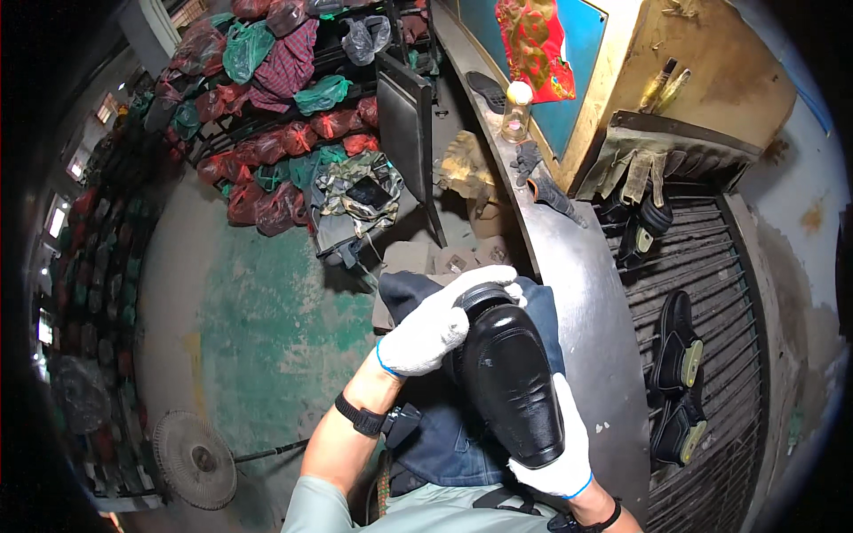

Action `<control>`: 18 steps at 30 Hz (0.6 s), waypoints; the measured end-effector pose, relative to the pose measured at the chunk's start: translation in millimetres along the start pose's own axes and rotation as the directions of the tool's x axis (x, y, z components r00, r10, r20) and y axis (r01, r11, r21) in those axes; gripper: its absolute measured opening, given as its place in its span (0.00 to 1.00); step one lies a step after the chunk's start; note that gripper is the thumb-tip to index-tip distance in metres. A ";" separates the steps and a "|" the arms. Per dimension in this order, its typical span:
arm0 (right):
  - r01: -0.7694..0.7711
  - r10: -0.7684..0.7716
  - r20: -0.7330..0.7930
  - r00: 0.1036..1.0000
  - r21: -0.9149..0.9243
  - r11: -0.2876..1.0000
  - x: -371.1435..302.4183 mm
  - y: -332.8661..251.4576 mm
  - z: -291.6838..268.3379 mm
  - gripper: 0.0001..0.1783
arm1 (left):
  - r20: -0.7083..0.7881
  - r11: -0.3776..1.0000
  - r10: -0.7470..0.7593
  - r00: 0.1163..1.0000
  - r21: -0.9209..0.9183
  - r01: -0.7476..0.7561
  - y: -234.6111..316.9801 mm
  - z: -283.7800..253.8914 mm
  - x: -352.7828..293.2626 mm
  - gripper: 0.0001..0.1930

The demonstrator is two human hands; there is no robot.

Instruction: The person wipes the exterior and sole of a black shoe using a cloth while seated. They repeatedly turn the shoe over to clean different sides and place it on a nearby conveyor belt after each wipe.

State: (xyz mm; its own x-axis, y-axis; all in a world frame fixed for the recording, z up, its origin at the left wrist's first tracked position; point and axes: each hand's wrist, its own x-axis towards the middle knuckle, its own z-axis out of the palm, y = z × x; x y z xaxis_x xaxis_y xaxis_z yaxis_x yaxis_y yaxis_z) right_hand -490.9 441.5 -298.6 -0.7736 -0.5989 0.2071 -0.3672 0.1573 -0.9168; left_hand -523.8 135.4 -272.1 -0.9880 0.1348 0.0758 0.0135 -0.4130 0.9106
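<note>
A black leather shoe (pixel 513 377) is held between both hands above my lap, its toe end toward me. My left hand (pixel 425 327), in a white knit glove with a blue cuff edge, is closed around the far end by the shoe's collar. My right hand (pixel 569 451), gloved the same way, wraps the near end and right side; its palm lies partly hidden under the shoe. Dark blue cloth (pixel 444 444) covers my lap below the shoe. A metal-topped bench (pixel 586 293) runs just to the right of my hands.
Right of the bench, a slatted rack (pixel 724 293) carries several black shoes (pixel 677 355). Dark gloves (pixel 555 197) and a clear bottle (pixel 515 115) sit on the bench. Ahead are a black chair (pixel 404 133) and red and green bags (pixel 284 138). A fan (pixel 197 457) stands left.
</note>
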 end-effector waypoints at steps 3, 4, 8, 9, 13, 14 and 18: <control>0.002 -0.002 0.017 1.000 -0.011 1.000 3.6 -0.9 0.4 0.63 | 0.006 1.000 0.002 1.000 0.024 -0.002 1.9 0.5 0.5 0.62; 0.003 -0.003 0.020 1.000 -0.010 1.000 4.3 -0.4 0.6 0.63 | 0.014 1.000 -0.001 1.000 0.024 0.001 2.3 -0.2 1.2 0.62; -0.045 0.044 0.025 0.999 0.055 0.997 2.7 3.3 3.5 0.63 | 0.016 0.999 -0.018 1.000 0.032 0.017 4.0 -0.3 1.4 0.63; -0.056 0.054 0.028 0.998 0.071 0.996 3.5 4.0 3.6 0.63 | 0.022 0.999 -0.016 1.000 0.045 0.015 3.1 -1.2 1.9 0.63; -0.064 0.061 0.035 0.998 0.087 0.994 7.0 7.3 3.6 0.64 | 0.034 0.996 -0.017 0.999 0.085 0.014 1.5 -2.4 3.5 0.63; -0.057 0.055 0.035 0.998 0.079 0.995 7.4 8.7 3.6 0.64 | 0.034 0.996 -0.019 0.999 0.092 0.016 1.5 -2.1 3.9 0.63; -0.116 0.115 0.016 0.993 0.158 0.981 6.6 14.0 9.0 0.65 | 0.045 0.997 -0.014 0.999 0.077 0.010 -0.2 -2.0 6.8 0.64</control>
State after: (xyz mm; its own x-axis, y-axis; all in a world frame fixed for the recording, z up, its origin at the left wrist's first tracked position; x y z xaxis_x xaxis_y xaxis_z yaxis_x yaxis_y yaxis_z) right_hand -496.6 432.7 -313.1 -0.8023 -0.5894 0.0947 -0.1885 0.0997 -0.9770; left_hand -530.8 134.6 -272.6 -0.9801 0.1810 0.0816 0.0153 -0.3409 0.9400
